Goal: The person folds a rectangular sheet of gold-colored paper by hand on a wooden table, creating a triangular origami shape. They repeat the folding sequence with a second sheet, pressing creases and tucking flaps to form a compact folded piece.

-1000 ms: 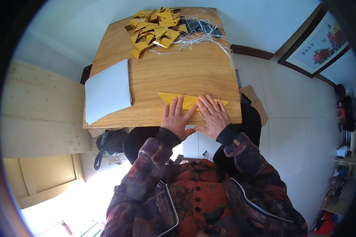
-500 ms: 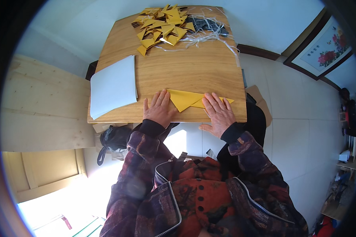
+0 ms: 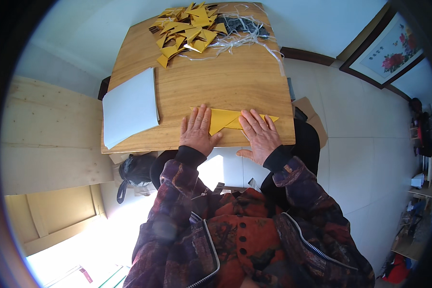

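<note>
Resting left grip (image 3: 196, 133) and right grip (image 3: 261, 136), spread wide, on yellow paper (image 3: 222, 120) beneath, likely to hold folds flat

Wooden table (image 3: 201, 86), light brown, grain visible. Clock read from tabletop centre, 12 = far edge.

12: heap of folded golden pieces (image 3: 193, 32), pointed, overlapping at all angles, dark undersides showing on a few.

1: tangled white strips (image 3: 240, 42) spread over a dark grey bundle (image 3: 233, 24), just beside the heap. One strand trails out to the right-hand edge, around 2; another runs left below the heap.

8: stack of white sheets (image 3: 131, 109), corners slightly out of line, near the left edge.

5: yellow folded paper (image 3: 225, 119), flat, long side roughly along the near edge, a triangular flap pointing to 6. Partly covered, both ends visible.
</note>
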`<action>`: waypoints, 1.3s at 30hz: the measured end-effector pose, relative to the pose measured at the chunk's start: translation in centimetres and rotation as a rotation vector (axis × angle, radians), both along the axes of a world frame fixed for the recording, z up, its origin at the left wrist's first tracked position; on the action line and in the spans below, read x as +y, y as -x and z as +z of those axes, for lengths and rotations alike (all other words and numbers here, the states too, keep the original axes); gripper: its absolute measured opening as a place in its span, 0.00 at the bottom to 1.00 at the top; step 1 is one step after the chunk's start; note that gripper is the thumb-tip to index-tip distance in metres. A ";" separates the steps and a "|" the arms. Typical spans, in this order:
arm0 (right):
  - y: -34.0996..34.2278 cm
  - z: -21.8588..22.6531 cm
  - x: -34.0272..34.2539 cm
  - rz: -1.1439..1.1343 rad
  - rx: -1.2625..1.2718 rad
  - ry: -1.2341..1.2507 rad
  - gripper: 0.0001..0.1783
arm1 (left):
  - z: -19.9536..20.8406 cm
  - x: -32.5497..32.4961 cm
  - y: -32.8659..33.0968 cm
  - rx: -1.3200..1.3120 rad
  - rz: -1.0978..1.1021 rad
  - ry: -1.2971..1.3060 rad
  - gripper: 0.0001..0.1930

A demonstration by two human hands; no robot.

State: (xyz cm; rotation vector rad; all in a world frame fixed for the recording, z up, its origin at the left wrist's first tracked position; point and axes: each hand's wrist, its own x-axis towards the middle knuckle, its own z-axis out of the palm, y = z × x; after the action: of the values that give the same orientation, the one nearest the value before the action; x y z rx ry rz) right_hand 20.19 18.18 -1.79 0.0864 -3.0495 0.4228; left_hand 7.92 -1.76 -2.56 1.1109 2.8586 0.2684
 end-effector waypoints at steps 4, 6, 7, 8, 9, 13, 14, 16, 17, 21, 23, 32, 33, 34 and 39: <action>-0.1 -0.1 0.0 0.002 0.017 -0.010 0.55 | 1.1 0.5 -0.5 0.033 0.061 0.105 0.42; 0.0 -0.2 0.1 0.000 0.038 -0.015 0.54 | 1.4 1.8 -1.7 0.159 0.008 0.190 0.41; 0.0 -0.3 0.0 -0.001 0.047 -0.007 0.54 | 1.3 2.4 -2.5 0.202 -0.093 0.148 0.41; -0.1 -0.3 0.0 -0.003 0.033 -0.026 0.54 | 1.1 3.2 -3.2 0.183 -0.179 0.120 0.42; 0.0 -0.4 -0.1 -0.003 0.033 -0.038 0.54 | 0.9 3.9 -3.8 0.023 -0.165 0.063 0.43; 0.1 -0.3 0.6 0.027 0.020 0.036 0.54 | 0.0 4.3 -4.2 -0.043 -0.177 -0.002 0.44; 0.2 -0.2 1.1 0.034 0.009 0.083 0.54 | -0.1 4.3 -4.1 -0.024 -0.193 -0.035 0.44; 0.6 0.1 2.5 0.058 -0.017 0.192 0.55 | -0.3 4.1 -3.8 -0.033 -0.203 -0.046 0.43; 0.6 0.3 2.9 0.014 0.028 0.236 0.53 | -0.3 3.9 -3.8 -0.019 -0.215 -0.070 0.44; -0.1 0.8 3.5 -0.091 0.087 0.043 0.46 | -0.2 3.8 -3.9 -0.009 -0.238 -0.051 0.43; -1.2 0.9 2.6 -0.097 0.100 0.027 0.45 | -0.1 3.6 -3.6 0.007 -0.249 -0.031 0.42; -5.8 1.3 -3.1 -0.120 0.155 0.032 0.38 | -0.5 2.3 -0.9 -0.067 -0.287 -0.107 0.37; -5.8 1.2 -3.0 -0.113 0.161 0.056 0.37 | -0.4 2.1 -0.7 -0.082 -0.301 -0.123 0.36; -5.8 1.1 -2.8 -0.106 0.172 0.052 0.37 | -0.4 2.0 -0.5 -0.096 -0.315 -0.140 0.35; -4.9 -0.1 -0.9 -0.084 0.247 -0.029 0.32 | -0.1 1.8 0.1 -0.181 -0.318 -0.204 0.31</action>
State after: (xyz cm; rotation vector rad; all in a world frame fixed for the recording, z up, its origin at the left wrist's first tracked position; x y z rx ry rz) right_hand 25.12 17.30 -1.85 0.0099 -2.8047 0.3353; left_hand 7.80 0.09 -2.65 1.4698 2.4932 0.6132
